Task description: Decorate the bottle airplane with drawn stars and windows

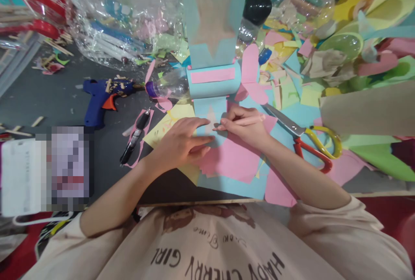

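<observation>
Head view: near the centre of the frame, the right hand [244, 125] has its fingers clamped on a slim pale-pink pen [251, 120]. The pen's long axis runs nearly across the frame, its tip to the left and slightly lower than its butt. That tip is over a light-blue paper strip [201, 107], which lies just left of the right fingers and reaches up the frame to a bottle wrapped in light-blue paper [214, 91].

The left hand [186, 139] comes in from the lower left, fingers spread apart and holding nothing, the index fingertip just beside the pen tip; whether it presses on the strip cannot be told. Both hands are close to the strip, the pen tip between them. Metal scissors with yellow and red handles [288, 123] lie right of the right hand on the dark bench [69, 109].
</observation>
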Demonstrator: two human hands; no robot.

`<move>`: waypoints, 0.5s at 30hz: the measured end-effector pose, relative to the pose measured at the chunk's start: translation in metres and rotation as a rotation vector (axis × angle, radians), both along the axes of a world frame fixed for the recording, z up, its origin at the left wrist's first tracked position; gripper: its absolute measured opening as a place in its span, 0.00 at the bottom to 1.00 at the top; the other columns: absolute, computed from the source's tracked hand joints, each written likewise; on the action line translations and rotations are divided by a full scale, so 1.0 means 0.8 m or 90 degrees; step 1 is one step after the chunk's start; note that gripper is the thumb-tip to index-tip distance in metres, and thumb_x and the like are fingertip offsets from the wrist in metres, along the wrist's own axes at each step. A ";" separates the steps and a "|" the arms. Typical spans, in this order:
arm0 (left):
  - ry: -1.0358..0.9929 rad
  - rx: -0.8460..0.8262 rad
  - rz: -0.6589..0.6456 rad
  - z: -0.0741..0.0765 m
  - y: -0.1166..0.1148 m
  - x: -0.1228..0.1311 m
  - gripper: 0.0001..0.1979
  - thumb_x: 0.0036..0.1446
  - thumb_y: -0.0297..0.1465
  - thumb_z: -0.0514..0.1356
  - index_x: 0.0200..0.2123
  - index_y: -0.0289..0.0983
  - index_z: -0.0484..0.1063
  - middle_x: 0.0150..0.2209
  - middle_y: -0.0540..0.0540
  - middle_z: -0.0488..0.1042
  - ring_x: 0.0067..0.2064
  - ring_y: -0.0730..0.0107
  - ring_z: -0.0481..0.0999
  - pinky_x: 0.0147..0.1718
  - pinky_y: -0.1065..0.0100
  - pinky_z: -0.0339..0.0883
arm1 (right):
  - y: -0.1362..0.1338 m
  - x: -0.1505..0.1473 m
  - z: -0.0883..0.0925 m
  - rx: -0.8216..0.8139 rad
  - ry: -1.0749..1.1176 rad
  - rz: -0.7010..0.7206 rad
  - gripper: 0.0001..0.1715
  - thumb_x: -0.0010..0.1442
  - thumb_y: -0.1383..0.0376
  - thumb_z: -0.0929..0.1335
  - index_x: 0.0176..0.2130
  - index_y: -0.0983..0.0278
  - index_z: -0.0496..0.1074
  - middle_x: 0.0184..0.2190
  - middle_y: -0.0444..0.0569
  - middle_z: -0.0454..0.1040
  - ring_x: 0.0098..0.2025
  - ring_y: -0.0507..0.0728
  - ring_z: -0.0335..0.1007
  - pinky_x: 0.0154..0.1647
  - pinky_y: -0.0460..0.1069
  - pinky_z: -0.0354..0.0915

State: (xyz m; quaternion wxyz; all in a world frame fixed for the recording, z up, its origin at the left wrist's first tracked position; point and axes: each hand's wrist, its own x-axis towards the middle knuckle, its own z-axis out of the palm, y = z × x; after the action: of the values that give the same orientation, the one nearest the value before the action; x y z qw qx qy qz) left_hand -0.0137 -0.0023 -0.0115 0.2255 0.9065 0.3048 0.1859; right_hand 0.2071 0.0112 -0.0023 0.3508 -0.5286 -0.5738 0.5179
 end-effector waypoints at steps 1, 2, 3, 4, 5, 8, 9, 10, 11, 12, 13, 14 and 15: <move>0.001 0.002 -0.002 0.000 0.000 0.000 0.12 0.66 0.35 0.56 0.46 0.42 0.79 0.54 0.39 0.71 0.54 0.56 0.73 0.51 0.51 0.69 | 0.000 0.000 0.000 0.003 -0.009 0.003 0.22 0.52 0.55 0.72 0.17 0.61 0.62 0.17 0.42 0.66 0.22 0.51 0.67 0.23 0.47 0.62; 0.000 0.006 -0.003 0.001 0.000 0.000 0.12 0.66 0.35 0.56 0.46 0.42 0.79 0.54 0.39 0.71 0.53 0.55 0.73 0.51 0.52 0.70 | 0.000 0.000 0.000 0.003 -0.018 0.008 0.21 0.51 0.56 0.72 0.17 0.61 0.62 0.17 0.41 0.66 0.22 0.51 0.66 0.22 0.47 0.60; -0.003 0.010 -0.004 0.001 0.000 0.000 0.12 0.66 0.35 0.56 0.46 0.42 0.79 0.54 0.38 0.72 0.53 0.55 0.73 0.51 0.52 0.70 | 0.000 0.000 0.001 0.003 -0.023 0.010 0.21 0.51 0.57 0.72 0.17 0.61 0.62 0.16 0.41 0.66 0.22 0.50 0.65 0.22 0.46 0.59; -0.006 0.015 -0.004 0.001 0.000 0.000 0.13 0.66 0.35 0.56 0.46 0.41 0.79 0.53 0.38 0.72 0.53 0.55 0.73 0.50 0.52 0.70 | 0.001 0.000 0.001 0.003 -0.025 0.012 0.21 0.51 0.57 0.71 0.17 0.61 0.61 0.16 0.41 0.66 0.21 0.50 0.65 0.21 0.46 0.57; -0.009 0.018 -0.004 0.002 0.000 0.000 0.13 0.66 0.35 0.56 0.45 0.41 0.79 0.53 0.38 0.72 0.53 0.54 0.73 0.50 0.52 0.70 | 0.001 0.000 0.001 0.004 -0.022 0.013 0.21 0.51 0.58 0.71 0.16 0.61 0.60 0.15 0.41 0.65 0.21 0.50 0.65 0.20 0.46 0.56; -0.008 0.020 -0.002 0.002 0.000 0.001 0.13 0.66 0.35 0.56 0.45 0.41 0.79 0.53 0.38 0.72 0.52 0.55 0.74 0.50 0.52 0.70 | 0.000 0.000 0.000 0.004 -0.006 0.008 0.23 0.51 0.56 0.71 0.16 0.61 0.59 0.15 0.41 0.64 0.21 0.51 0.64 0.20 0.46 0.56; -0.007 0.019 -0.001 0.002 0.000 0.001 0.13 0.66 0.35 0.55 0.45 0.41 0.79 0.53 0.38 0.72 0.51 0.56 0.74 0.49 0.52 0.70 | 0.000 -0.001 0.000 0.006 -0.004 0.004 0.23 0.51 0.55 0.71 0.16 0.61 0.60 0.15 0.42 0.65 0.21 0.51 0.64 0.20 0.46 0.57; -0.008 0.019 -0.001 0.002 0.000 0.001 0.13 0.66 0.35 0.55 0.45 0.42 0.79 0.53 0.39 0.72 0.51 0.56 0.74 0.49 0.53 0.70 | 0.000 0.000 -0.001 0.009 -0.005 0.000 0.23 0.51 0.55 0.72 0.16 0.61 0.61 0.16 0.42 0.65 0.21 0.51 0.64 0.21 0.46 0.58; -0.009 0.019 -0.001 0.002 0.000 0.001 0.13 0.66 0.35 0.55 0.45 0.41 0.79 0.53 0.39 0.72 0.51 0.56 0.74 0.50 0.53 0.70 | 0.000 0.000 -0.001 0.011 -0.006 -0.003 0.23 0.51 0.54 0.72 0.17 0.61 0.61 0.16 0.42 0.66 0.22 0.51 0.64 0.21 0.46 0.59; -0.010 0.020 -0.001 0.001 0.000 0.001 0.13 0.66 0.35 0.55 0.44 0.41 0.79 0.53 0.39 0.72 0.52 0.56 0.74 0.50 0.53 0.70 | 0.000 0.000 -0.001 0.012 -0.008 -0.004 0.22 0.51 0.54 0.72 0.17 0.61 0.62 0.16 0.42 0.66 0.22 0.51 0.64 0.22 0.46 0.59; -0.010 0.020 0.000 0.001 0.000 0.001 0.12 0.66 0.35 0.55 0.45 0.42 0.79 0.53 0.39 0.72 0.52 0.56 0.74 0.50 0.53 0.70 | 0.000 0.000 -0.001 0.011 -0.009 -0.003 0.22 0.51 0.54 0.72 0.17 0.61 0.61 0.16 0.42 0.66 0.22 0.51 0.64 0.22 0.47 0.59; -0.009 0.020 0.000 0.001 0.000 0.001 0.12 0.66 0.35 0.55 0.45 0.42 0.79 0.53 0.39 0.72 0.52 0.56 0.73 0.50 0.52 0.70 | 0.000 0.000 -0.002 0.007 -0.009 0.000 0.22 0.51 0.55 0.72 0.17 0.61 0.61 0.16 0.41 0.65 0.22 0.50 0.63 0.22 0.46 0.59; -0.008 0.019 0.000 0.001 0.000 0.001 0.12 0.66 0.35 0.56 0.45 0.42 0.79 0.53 0.39 0.72 0.52 0.56 0.73 0.50 0.52 0.70 | 0.000 0.000 -0.002 0.002 -0.008 0.004 0.22 0.50 0.55 0.71 0.16 0.61 0.60 0.15 0.41 0.64 0.21 0.50 0.63 0.21 0.46 0.58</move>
State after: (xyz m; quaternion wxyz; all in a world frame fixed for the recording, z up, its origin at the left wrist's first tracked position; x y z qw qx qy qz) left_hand -0.0133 -0.0020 -0.0110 0.2135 0.9086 0.3008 0.1959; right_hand 0.2072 0.0114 -0.0037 0.3461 -0.5296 -0.5785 0.5149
